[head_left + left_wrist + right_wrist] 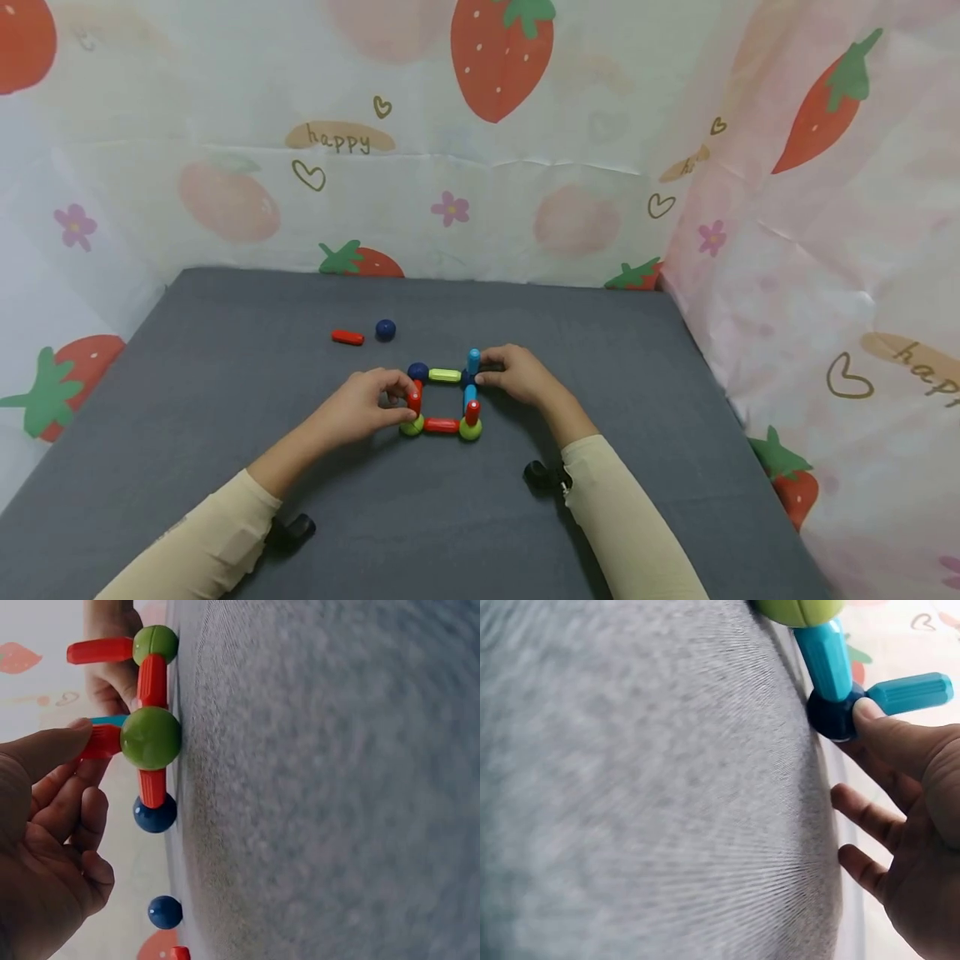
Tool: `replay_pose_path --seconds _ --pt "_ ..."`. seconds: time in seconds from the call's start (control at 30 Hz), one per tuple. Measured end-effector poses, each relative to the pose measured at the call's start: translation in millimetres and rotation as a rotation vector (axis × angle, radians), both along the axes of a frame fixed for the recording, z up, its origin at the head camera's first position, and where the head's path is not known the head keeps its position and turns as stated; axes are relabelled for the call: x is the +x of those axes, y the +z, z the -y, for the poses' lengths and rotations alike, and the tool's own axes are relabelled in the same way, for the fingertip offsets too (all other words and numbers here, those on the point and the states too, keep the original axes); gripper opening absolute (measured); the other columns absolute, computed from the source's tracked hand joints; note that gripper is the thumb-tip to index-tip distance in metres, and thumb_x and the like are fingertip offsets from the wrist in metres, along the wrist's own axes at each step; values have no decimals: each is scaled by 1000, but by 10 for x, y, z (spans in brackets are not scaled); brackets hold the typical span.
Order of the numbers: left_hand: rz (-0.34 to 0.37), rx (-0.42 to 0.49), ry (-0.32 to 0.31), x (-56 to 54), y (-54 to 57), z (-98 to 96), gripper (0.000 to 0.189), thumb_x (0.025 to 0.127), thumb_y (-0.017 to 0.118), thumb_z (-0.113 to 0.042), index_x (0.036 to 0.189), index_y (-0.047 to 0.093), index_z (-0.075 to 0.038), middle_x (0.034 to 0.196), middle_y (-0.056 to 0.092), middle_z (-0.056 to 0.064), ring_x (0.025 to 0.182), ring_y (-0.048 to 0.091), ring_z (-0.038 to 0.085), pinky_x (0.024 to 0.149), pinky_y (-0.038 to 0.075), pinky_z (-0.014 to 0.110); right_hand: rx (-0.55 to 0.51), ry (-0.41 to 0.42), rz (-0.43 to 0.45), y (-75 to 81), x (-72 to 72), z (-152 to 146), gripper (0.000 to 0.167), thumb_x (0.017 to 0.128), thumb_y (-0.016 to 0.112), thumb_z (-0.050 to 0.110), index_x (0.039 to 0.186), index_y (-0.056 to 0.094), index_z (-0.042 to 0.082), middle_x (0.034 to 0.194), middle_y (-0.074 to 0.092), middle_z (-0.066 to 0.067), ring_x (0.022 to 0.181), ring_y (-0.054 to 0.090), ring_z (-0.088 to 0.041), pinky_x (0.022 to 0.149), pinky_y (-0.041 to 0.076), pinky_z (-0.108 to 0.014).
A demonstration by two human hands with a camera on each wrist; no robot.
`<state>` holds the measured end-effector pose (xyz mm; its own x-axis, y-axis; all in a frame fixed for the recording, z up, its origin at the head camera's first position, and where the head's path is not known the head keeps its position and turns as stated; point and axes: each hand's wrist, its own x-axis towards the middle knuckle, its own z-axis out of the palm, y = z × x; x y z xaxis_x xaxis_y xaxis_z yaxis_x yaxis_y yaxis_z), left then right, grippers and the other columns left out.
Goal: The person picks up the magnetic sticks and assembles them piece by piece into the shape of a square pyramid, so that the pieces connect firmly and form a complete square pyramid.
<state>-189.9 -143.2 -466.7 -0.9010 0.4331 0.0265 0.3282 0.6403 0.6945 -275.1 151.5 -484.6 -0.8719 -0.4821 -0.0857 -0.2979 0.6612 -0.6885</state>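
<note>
A square frame of rods and balls lies on the table. My left hand [367,402] pinches a red rod [103,742] that stands upright on the near-left green ball [151,738]. At the far-right corner my right hand [519,375] holds a dark blue ball [828,717] between thumb and fingers, with a light blue rod [912,693] upright on it. Another red rod [472,411] stands on the near-right green ball [470,429]. A second dark blue ball [417,372] makes the far-left corner. Along the far side runs a yellow-green rod [445,376], along the near side a red rod [441,426].
Beyond the frame, a loose red rod [347,337] and a loose dark blue ball [386,330] lie on the grey tablecloth [247,333]. A strawberry-print curtain [495,217] hangs behind the table and at its sides. Black wrist mounts [292,533] hang under both forearms.
</note>
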Motion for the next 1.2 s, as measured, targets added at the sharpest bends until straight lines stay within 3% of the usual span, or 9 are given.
replay_pose_path --seconds 0.17,0.4,0.63,0.93,1.2 --pt "-3 -5 7 20 5 -40 18 90 81 -28 103 68 -26 101 65 -3 91 57 14 81 49 36 9 0 6 4 4 -27 22 97 73 25 118 74 18 116 73 3 113 63 -19 97 52 -42" --pt "16 10 21 35 -13 -58 19 90 81 -27 104 69 -25 101 65 -5 92 57 15 80 49 35 -8 -10 37 16 46 -38 24 98 72 25 120 74 18 122 71 2 122 61 -22 101 50 -44" --pt "25 9 28 17 9 -41 19 90 81 -29 104 69 -26 102 65 -3 93 57 15 79 49 36 27 -55 -21 37 111 -17 29 98 72 26 126 71 19 129 69 1 130 58 -22 108 46 -45" --pt "35 15 29 20 -4 11 20 90 81 -30 106 69 -26 104 66 -3 95 57 15 81 49 36 30 -130 -38 145 429 -63 28 94 77 23 121 73 20 123 71 4 127 60 -22 107 47 -47" --pt "30 35 20 22 -15 11 19 90 81 -29 105 69 -26 104 67 0 94 57 17 80 49 36 27 -45 52 204 698 -97 26 87 84 24 111 74 26 112 70 8 108 61 -17 95 52 -41"
